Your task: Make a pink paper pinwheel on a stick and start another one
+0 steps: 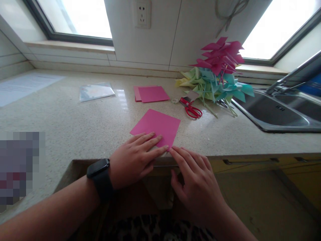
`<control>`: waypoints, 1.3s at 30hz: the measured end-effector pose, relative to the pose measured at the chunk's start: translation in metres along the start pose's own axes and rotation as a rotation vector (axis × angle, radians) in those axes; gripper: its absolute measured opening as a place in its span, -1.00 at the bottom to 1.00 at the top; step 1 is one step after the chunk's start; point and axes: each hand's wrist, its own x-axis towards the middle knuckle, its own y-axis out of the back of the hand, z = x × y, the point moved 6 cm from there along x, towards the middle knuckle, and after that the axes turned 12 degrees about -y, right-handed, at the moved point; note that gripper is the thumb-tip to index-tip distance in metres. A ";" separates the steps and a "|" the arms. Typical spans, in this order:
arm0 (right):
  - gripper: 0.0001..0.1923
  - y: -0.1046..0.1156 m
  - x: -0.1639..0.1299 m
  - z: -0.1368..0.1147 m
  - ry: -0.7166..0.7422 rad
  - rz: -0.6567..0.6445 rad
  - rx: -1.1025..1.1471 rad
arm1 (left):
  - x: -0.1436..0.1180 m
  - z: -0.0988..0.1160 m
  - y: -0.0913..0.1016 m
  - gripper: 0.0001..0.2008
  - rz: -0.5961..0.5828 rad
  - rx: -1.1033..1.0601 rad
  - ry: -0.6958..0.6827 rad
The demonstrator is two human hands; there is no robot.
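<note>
Pink paper (164, 124), left hand (135, 154) spread flat on it, right hand (198, 177) unclenched, fingertips at near corner.

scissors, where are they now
In the head view, the scissors lie right of centre on the counter, in front of the paper pinwheels and right of the stacked pink sheets.

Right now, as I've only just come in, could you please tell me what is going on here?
A person is working on a pink sheet at the counter. The left hand lies spread over its near left part, while the fingertips of the right hand are at its near corner. Beyond it lie more sheets, with scissors to their right and a pile of pinwheels by the sink.
</note>
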 end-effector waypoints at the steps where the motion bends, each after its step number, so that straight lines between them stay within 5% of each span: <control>1: -0.52 0.000 0.000 0.000 0.002 -0.003 -0.004 | 0.000 0.000 0.000 -0.42 -0.002 0.002 0.000; 39: -0.52 -0.004 -0.001 -0.007 -0.015 -0.015 -0.122 | 0.001 0.005 0.000 -0.43 -0.014 0.023 0.001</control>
